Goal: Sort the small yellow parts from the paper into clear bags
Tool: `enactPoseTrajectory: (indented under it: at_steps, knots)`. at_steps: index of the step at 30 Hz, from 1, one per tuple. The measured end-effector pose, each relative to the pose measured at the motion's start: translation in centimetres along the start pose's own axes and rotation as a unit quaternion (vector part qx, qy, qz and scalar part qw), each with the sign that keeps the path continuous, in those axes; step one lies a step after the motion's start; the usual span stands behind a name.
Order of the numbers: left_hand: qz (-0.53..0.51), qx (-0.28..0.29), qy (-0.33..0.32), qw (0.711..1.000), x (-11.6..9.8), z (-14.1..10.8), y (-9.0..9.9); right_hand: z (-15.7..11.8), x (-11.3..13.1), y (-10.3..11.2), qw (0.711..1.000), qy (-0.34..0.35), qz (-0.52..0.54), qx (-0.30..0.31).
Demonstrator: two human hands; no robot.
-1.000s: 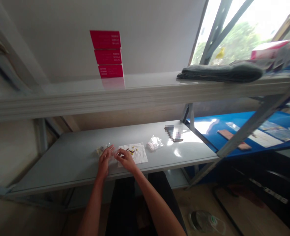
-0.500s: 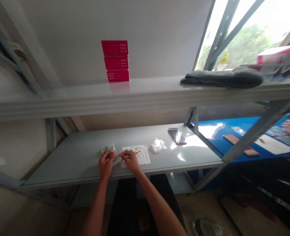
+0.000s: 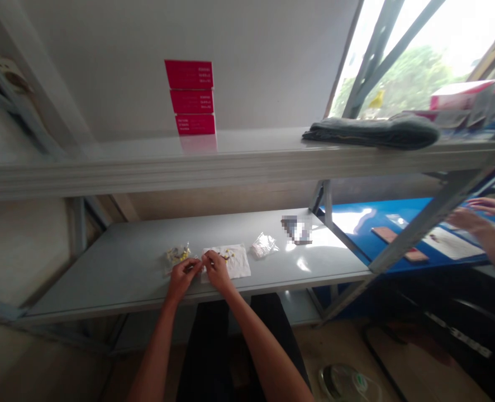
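My left hand (image 3: pixel 181 277) and my right hand (image 3: pixel 216 271) sit close together above the grey tabletop, their fingertips pinched near each other. Anything between the fingers is too small to make out. Just left of my left hand lies a small clear packet with yellow bits (image 3: pixel 177 255). Under my right fingers is a white paper sheet (image 3: pixel 234 262) scattered with tiny yellow and dark pieces. A crumpled clear plastic bag (image 3: pixel 264 245) rests to the right of the sheet. Farther right lies a pixelated, blurred item (image 3: pixel 298 230).
The grey metal shelf table (image 3: pixel 105 287) has an upper shelf (image 3: pixel 147 167) above it, holding red cards (image 3: pixel 191 97) and a folded dark cloth (image 3: pixel 371 134). Right of an upright stands a blue table (image 3: pixel 356 218), where a co-worker's hands (image 3: pixel 477 215) rest near papers.
My hands have drawn closer, fingertips now pinched together above the paper's left edge. A co-worker's hands have moved farther into view at the right. The camera has shifted slightly.
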State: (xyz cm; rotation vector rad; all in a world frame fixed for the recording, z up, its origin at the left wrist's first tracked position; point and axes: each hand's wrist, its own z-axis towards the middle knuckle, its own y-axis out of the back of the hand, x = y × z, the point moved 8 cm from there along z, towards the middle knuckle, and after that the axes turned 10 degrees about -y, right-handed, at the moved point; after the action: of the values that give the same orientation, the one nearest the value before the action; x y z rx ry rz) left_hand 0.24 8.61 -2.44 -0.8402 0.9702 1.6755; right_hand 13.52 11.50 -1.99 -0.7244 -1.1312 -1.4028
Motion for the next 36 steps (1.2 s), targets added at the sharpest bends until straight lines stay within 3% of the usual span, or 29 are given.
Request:
enactPoseTrajectory:
  at_steps: [13,20,27,32,36]
  knots:
    - [0.017,0.029,-0.016,0.999,-1.0,0.0,-0.9,-0.3,0.6,0.1,0.997,0.010,-0.076,-0.016]
    - [-0.022,-0.001,-0.005,1.000,-0.9,0.0,-0.3,-0.5,1.4,0.1,0.998,0.032,-0.048,-0.003]
    - [0.016,-0.027,0.007,0.999,-0.5,0.0,0.1,-0.4,1.0,0.0,0.998,0.039,-0.042,0.001]
    - [0.050,0.019,-0.012,0.998,-0.8,0.4,-0.3,-0.5,1.0,0.0,0.996,0.031,-0.085,0.002]
    - [0.171,0.076,-0.054,0.981,-1.5,1.1,0.6,-0.9,1.4,-0.6,0.991,0.041,-0.124,0.023]
